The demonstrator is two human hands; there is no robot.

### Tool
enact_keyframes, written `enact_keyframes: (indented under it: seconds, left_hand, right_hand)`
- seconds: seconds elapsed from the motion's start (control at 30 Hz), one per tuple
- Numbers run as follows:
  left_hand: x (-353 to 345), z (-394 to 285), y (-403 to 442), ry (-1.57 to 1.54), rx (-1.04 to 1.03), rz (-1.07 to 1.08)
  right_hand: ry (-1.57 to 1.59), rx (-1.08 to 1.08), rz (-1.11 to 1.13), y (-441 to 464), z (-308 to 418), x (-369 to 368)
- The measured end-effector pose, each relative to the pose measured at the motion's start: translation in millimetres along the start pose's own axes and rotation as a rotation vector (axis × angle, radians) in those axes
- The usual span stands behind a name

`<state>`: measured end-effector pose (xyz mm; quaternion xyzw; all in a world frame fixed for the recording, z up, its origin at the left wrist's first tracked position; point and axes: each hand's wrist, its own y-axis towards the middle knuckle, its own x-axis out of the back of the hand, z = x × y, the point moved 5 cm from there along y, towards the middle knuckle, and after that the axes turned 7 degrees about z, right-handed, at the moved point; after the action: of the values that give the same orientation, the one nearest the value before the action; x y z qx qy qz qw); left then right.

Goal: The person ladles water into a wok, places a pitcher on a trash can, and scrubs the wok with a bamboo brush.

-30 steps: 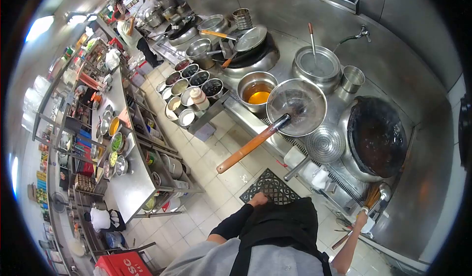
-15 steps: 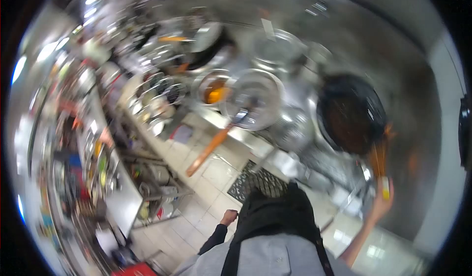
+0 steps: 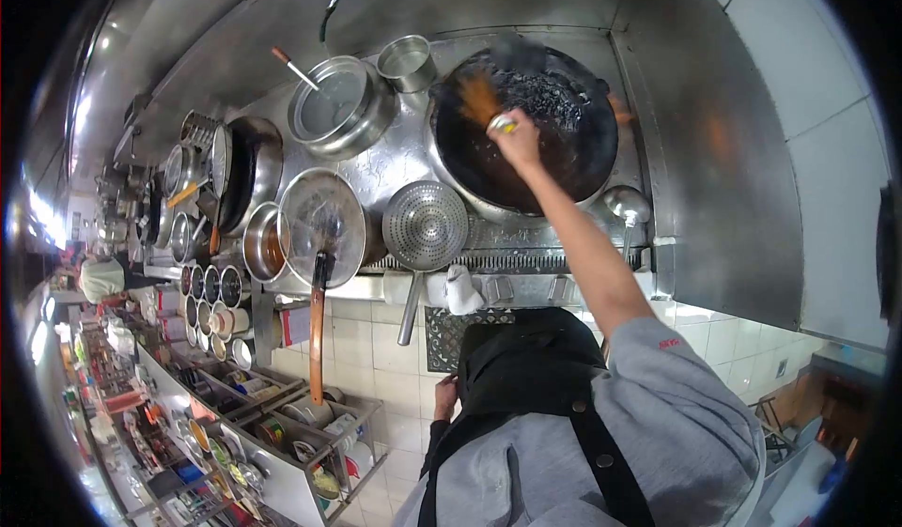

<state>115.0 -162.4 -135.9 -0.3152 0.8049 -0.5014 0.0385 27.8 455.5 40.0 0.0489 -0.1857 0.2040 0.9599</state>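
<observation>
My right hand (image 3: 519, 140) reaches over the large black wok (image 3: 587, 165), closed around the handle of a wok brush (image 3: 480, 100). The brush's tan bristles are fanned out and blurred inside the wok, near its left wall. Dark, shiny wet patches show on the wok's far side, where a round dark shape is too blurred to name. Down beside the black apron (image 3: 526, 358), my left hand (image 3: 446, 397) hangs low with its fingers curled. The apron partly covers that hand, and whatever it may hold is hidden.
Left of the wok are a perforated ladle (image 3: 425, 226), a wooden-handled strainer (image 3: 324, 222), a steel pot (image 3: 343, 109) and a smaller pot (image 3: 407, 64). A ladle (image 3: 627, 205) rests at the right. A white cloth (image 3: 462, 289) lies on the front edge. Shelving (image 3: 282, 452) stands lower left.
My right hand has carried the brush from beside the wok's right edge into the wok. The view has turned, bringing the wok nearer the centre. My left hand stays low by the apron.
</observation>
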Motion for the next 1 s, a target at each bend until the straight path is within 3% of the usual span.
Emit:
enact_keyframes:
  seconds: [0.07,0.1,0.13,0.2,0.23,0.27,0.37,0.43,0.5,0.57,0.63,0.67,0.73,0.77,0.8,0.83,0.87,0.9,1.0]
  left_hand:
    - [-8,43,41,0.138,-0.199,0.000]
    - [-15,17,16,0.011,0.000,-0.011]
    - [-17,29,20,-0.037,0.017,-0.012]
    - [-17,53,31,0.032,-0.140,-0.029]
    - [-15,49,28,-0.095,-0.090,-0.056]
    - [-17,47,19,-0.216,-0.035,-0.067]
    - [-21,30,2,-0.363,0.049,-0.078]
    - [-17,20,5,-0.244,0.037,-0.037]
    - [-14,14,12,-0.101,0.003,0.002]
    - [-14,13,16,0.012,-0.038,0.015]
    - [-12,13,17,0.015,-0.033,0.005]
    - [-13,14,12,-0.045,-0.013,-0.003]
    - [-11,15,6,-0.158,0.026,-0.020]
    - [-10,12,7,-0.204,0.022,-0.030]
    - [-11,11,7,-0.246,0.023,-0.037]
    - [-9,15,1,-0.282,0.034,-0.042]
    - [-10,16,2,-0.321,0.031,-0.044]
    - [-9,14,9,-0.142,0.016,0.006]
    - [-7,-4,6,-0.180,0.063,0.068]
  right_hand:
    - [-0.016,0.037,0.178,-41,16,6]
    - [-0.127,0.069,0.259,-58,7,15]
    - [-0.207,0.050,0.335,-79,9,35]
    - [-0.491,0.061,0.468,-101,28,94]
    - [-0.690,-0.061,0.474,-95,32,119]
    - [-0.841,-0.052,0.385,-80,36,136]
    - [-0.714,0.145,0.125,-9,30,131]
    - [-0.603,-0.010,0.181,24,13,74]
    - [-0.333,-0.023,0.073,6,6,22]
    - [-0.118,-0.030,0.153,-36,12,5]
    - [-0.215,0.080,0.277,-80,12,22]
    - [-0.272,0.031,0.372,-97,21,50]
    - [-0.628,-0.010,0.436,-98,29,105]
    - [-0.753,-0.090,0.371,-80,30,128]
    - [-0.780,0.044,0.173,-55,13,138]
    - [-0.726,0.261,0.047,-25,9,137]
    - [-0.647,0.090,0.111,0,23,126]
    - [-0.609,0.025,0.107,24,6,93]
    - [-0.094,0.058,0.011,7,-2,3]
